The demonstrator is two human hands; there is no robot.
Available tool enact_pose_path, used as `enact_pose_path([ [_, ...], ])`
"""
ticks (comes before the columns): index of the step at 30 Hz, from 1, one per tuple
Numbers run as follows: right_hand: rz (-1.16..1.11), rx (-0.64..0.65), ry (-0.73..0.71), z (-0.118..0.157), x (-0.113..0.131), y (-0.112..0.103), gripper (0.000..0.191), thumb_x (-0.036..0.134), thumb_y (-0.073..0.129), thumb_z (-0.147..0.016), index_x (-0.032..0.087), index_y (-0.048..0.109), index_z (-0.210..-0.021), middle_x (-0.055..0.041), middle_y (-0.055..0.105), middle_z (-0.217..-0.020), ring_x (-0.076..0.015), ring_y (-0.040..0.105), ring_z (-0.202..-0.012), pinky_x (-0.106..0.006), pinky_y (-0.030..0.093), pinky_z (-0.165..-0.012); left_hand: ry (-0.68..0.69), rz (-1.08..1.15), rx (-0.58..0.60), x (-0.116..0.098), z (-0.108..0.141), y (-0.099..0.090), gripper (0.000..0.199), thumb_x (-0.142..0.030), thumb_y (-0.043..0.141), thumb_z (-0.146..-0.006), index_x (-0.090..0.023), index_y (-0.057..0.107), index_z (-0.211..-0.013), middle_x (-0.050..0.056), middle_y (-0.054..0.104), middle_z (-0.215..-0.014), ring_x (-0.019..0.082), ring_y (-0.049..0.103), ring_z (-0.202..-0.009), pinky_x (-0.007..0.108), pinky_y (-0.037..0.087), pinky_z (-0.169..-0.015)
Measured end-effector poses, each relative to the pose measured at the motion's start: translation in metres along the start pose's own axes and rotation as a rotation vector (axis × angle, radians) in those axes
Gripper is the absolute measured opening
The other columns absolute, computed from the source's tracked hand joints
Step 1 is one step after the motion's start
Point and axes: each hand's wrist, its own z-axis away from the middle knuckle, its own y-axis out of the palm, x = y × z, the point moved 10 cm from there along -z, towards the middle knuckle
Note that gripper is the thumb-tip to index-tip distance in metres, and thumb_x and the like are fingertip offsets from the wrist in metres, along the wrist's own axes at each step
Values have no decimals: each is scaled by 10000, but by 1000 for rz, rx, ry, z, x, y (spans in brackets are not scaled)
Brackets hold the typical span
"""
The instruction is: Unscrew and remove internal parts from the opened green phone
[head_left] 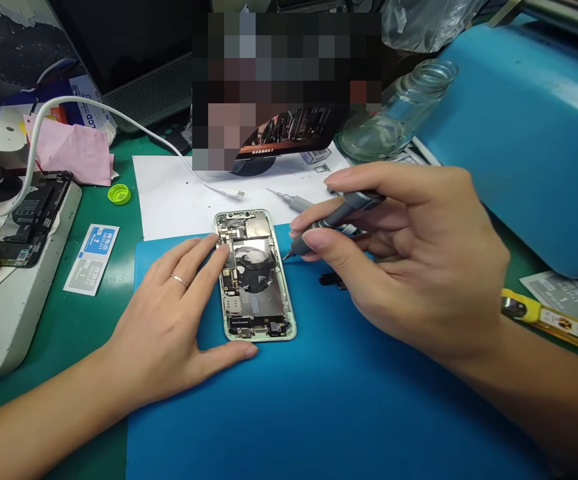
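An opened smartphone (263, 303) with its inner parts exposed lies on a blue mat (319, 413). My left hand (169, 317), with a ring on one finger, rests spread along the phone's left side. Its fingertips touch the left edge and inner parts, while the thumb lies just below the bottom edge. In my right hand (413, 260) is a slim grey precision screwdriver (326, 220), held between thumb and fingers. Its tip points down at the phone's right edge; whether it touches cannot be made out. A small black part (333, 280) lies on the mat, partly hidden under that hand.
A second grey screwdriver (293, 202) and a white cable (113, 107) end on white paper (169, 193). Behind stand a propped screen (293, 130) and a glass jar (393, 113). Another opened phone (33, 213) lies left; a yellow utility knife (559, 320) lies right.
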Motion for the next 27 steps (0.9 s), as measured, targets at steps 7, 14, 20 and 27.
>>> enact_pose_path([
  [7,-9,-16,-11,1,1,-1,417,149,693,-940,347,567,-1285,19,711,-1074,-138,761,-931,-229,685,-660,-10,-13,9,1,0,2,1006,-741,651,-860,-101,328,-1566,242,384,-1624,415,379,-1491,621,412,-1195],
  [14,-64,-14,3,2,-2,4,402,158,720,-920,325,573,-1255,21,720,-1053,-160,768,-903,-267,688,-637,4,16,45,-1,1,5,963,-711,630,-893,-151,281,-1595,233,296,-1666,420,320,-1534,624,408,-1198],
  [20,-117,-23,11,1,-3,5,383,158,716,-915,321,586,-1236,19,719,-1034,-179,768,-918,-266,684,-625,11,41,48,-2,0,4,886,-651,635,-920,-150,319,-1580,219,325,-1647,410,296,-1543,607,408,-1208],
  [27,-160,-18,16,4,-4,9,394,132,717,-907,310,577,-1230,10,711,-1049,-187,764,-930,-286,686,-648,-5,53,66,-2,2,5,892,-654,642,-914,-181,307,-1592,198,300,-1666,410,254,-1563,615,409,-1208],
])
